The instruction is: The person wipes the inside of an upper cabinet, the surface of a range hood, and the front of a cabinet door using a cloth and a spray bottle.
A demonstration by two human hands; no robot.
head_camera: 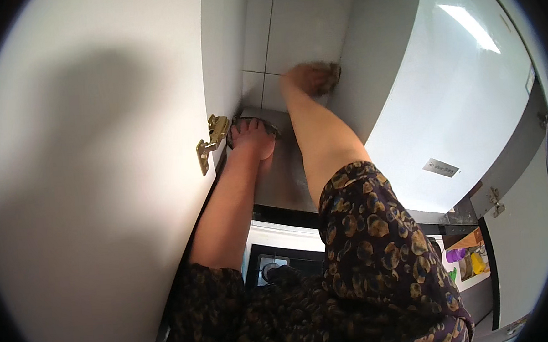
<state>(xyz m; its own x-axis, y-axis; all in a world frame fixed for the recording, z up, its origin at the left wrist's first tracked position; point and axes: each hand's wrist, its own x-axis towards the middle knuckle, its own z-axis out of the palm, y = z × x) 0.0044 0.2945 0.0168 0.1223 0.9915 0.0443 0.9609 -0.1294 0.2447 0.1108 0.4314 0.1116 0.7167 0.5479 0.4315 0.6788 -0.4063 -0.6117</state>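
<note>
My left hand (254, 137) presses down, fingers spread, on a dark crumpled thing (272, 129), perhaps a cloth. Most of that thing is hidden under the palm. It lies on a shiny metal surface (285, 170) at the base of a cabinet, by the left wall. Farther up, my right hand (307, 78) is blurred and closed around a brownish cloth (329, 77). That cloth is at the corner where the white tiled back wall (312, 25) meets the grey right side panel (375, 52).
A white cabinet door (91, 191) stands open close at left, with a brass-coloured hinge (212, 142). A glossy white panel (452, 89) flanks my right arm. Below are a gas hob (286, 255) and, lower right, a purple item (455, 255) and a yellow item (478, 263).
</note>
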